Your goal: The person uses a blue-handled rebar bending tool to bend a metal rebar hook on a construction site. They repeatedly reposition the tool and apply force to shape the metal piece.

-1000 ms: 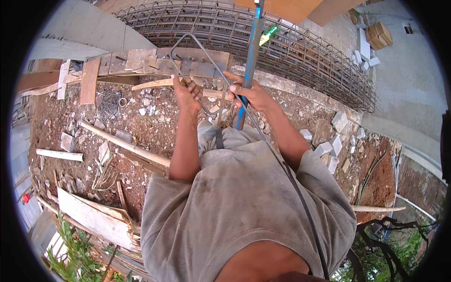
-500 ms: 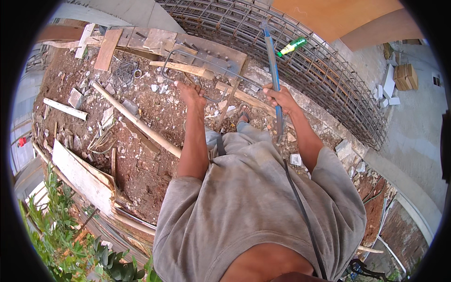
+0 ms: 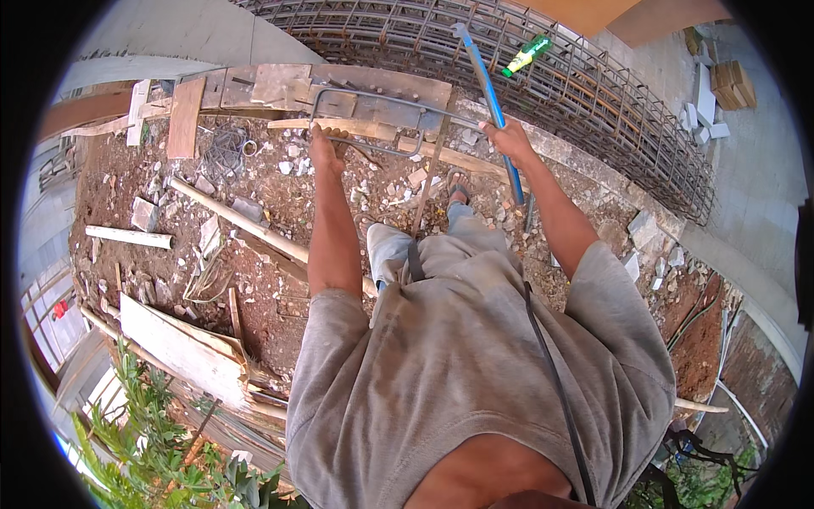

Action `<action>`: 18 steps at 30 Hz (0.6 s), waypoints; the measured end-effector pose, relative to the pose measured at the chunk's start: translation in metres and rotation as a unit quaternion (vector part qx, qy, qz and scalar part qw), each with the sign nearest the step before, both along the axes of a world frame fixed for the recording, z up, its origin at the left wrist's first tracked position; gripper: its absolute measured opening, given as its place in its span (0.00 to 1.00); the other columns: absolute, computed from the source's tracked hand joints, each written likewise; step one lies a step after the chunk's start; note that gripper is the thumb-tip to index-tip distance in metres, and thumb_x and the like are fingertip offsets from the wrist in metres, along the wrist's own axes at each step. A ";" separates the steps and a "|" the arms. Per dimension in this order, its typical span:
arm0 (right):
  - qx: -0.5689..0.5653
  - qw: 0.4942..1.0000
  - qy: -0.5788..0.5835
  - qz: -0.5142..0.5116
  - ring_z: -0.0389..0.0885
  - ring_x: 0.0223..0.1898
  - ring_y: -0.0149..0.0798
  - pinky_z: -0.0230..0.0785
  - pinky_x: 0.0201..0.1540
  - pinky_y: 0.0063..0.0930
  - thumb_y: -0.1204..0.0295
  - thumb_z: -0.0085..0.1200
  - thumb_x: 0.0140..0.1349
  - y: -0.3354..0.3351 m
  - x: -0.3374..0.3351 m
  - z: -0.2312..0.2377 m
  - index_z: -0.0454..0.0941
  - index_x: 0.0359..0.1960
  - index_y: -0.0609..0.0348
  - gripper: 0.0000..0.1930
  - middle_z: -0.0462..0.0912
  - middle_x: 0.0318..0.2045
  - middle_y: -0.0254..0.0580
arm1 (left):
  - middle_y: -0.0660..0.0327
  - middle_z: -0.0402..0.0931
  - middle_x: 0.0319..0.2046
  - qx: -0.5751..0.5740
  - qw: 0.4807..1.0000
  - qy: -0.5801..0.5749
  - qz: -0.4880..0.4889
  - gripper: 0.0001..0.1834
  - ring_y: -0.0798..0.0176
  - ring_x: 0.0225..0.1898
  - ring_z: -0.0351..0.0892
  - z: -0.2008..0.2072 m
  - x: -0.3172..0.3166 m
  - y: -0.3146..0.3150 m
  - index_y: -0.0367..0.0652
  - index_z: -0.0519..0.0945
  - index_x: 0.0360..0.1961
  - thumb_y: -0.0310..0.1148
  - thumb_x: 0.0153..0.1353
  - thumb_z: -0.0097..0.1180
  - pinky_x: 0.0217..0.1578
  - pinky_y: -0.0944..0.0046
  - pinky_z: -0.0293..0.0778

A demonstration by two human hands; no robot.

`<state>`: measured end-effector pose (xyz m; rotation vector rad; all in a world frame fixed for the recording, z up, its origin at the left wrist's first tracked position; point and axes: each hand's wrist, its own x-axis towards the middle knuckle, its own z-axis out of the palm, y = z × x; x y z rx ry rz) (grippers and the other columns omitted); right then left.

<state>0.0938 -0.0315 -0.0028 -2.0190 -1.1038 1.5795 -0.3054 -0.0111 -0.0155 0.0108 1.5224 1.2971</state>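
My left hand (image 3: pixel 325 151) is closed on the near left part of a bent steel rod (image 3: pixel 386 99), shaped into a rough rectangle with one loose end. The rod is over the front of a wooden board bench (image 3: pixel 432 90) that has metal pegs standing on it. My right hand (image 3: pixel 509 140) is wrapped around a long blue bar (image 3: pixel 486 78) with a hooked, pale far end. This bar slants away to the far left, and its lower end hangs below my fist. The rod's right end reaches my right fingers; whether they pinch it, I cannot tell.
A long rebar cage (image 3: pixel 593 102) lies at the far right, with a green bottle (image 3: pixel 527 56) on it. Rubble, a pale pole (image 3: pixel 237 219), loose planks (image 3: pixel 186 119) and a wire coil (image 3: pixel 225 151) litter the soil. A white sheet (image 3: pixel 174 348) leans at the left.
Both hands have moved forward, bringing the bent rod over the board bench. The blue bar has tilted further left at its far end. My view has turned slightly.
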 end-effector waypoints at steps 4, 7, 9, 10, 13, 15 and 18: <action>0.010 1.000 -0.016 -0.011 0.68 0.18 0.27 0.60 0.21 0.27 0.56 0.64 0.62 -0.003 -0.003 -0.006 0.81 0.35 0.58 0.16 0.74 0.19 0.32 | 0.58 0.69 0.24 0.004 0.994 0.045 -0.096 0.23 0.58 0.22 0.74 -0.003 -0.037 0.026 0.38 0.68 0.36 0.50 0.67 0.58 0.33 0.45 0.85; 0.017 1.000 -0.004 -0.018 0.69 0.16 0.31 0.63 0.21 0.32 0.52 0.66 0.59 -0.005 -0.001 -0.004 0.81 0.28 0.61 0.21 0.75 0.17 0.36 | 0.68 0.61 0.18 0.011 0.993 0.005 -0.114 0.23 0.68 0.17 0.63 -0.010 -0.043 0.033 0.43 0.67 0.33 0.51 0.65 0.61 0.21 0.59 0.73; 0.026 0.999 0.000 -0.023 0.71 0.16 0.33 0.66 0.22 0.34 0.49 0.66 0.57 -0.005 -0.001 -0.003 0.81 0.24 0.62 0.24 0.76 0.16 0.39 | 0.69 0.59 0.18 0.051 0.989 0.002 -0.137 0.22 0.70 0.17 0.62 -0.014 -0.042 0.033 0.44 0.68 0.33 0.50 0.66 0.60 0.20 0.61 0.68; 0.017 1.000 -0.001 -0.024 0.73 0.16 0.34 0.67 0.23 0.34 0.48 0.66 0.57 -0.003 -0.002 -0.002 0.81 0.24 0.62 0.25 0.77 0.16 0.40 | 0.69 0.59 0.17 0.062 0.988 0.015 -0.143 0.22 0.69 0.17 0.62 -0.015 -0.041 0.033 0.43 0.68 0.33 0.51 0.66 0.59 0.19 0.62 0.67; -0.022 0.998 -0.063 -0.009 0.78 0.19 0.36 0.71 0.26 0.36 0.47 0.64 0.58 -0.003 -0.003 0.006 0.82 0.26 0.61 0.25 0.78 0.16 0.42 | 0.67 0.62 0.18 0.062 0.987 0.044 -0.141 0.23 0.69 0.16 0.64 -0.016 -0.036 0.032 0.40 0.69 0.34 0.52 0.68 0.57 0.17 0.63 0.66; -0.062 0.989 -0.132 0.032 0.84 0.27 0.40 0.74 0.32 0.41 0.46 0.62 0.59 -0.007 0.002 0.017 0.83 0.36 0.60 0.25 0.81 0.20 0.45 | 0.64 0.67 0.19 0.040 0.980 0.135 -0.138 0.24 0.68 0.15 0.66 -0.017 -0.031 0.032 0.37 0.71 0.35 0.52 0.69 0.55 0.14 0.64 0.66; 0.071 0.964 -0.244 0.079 0.84 0.30 0.43 0.75 0.36 0.41 0.45 0.61 0.60 -0.033 0.027 0.043 0.81 0.44 0.58 0.26 0.83 0.24 0.45 | 0.62 0.70 0.19 0.035 0.976 0.177 -0.124 0.26 0.68 0.15 0.68 -0.018 -0.023 0.032 0.35 0.71 0.36 0.52 0.69 0.54 0.14 0.65 0.67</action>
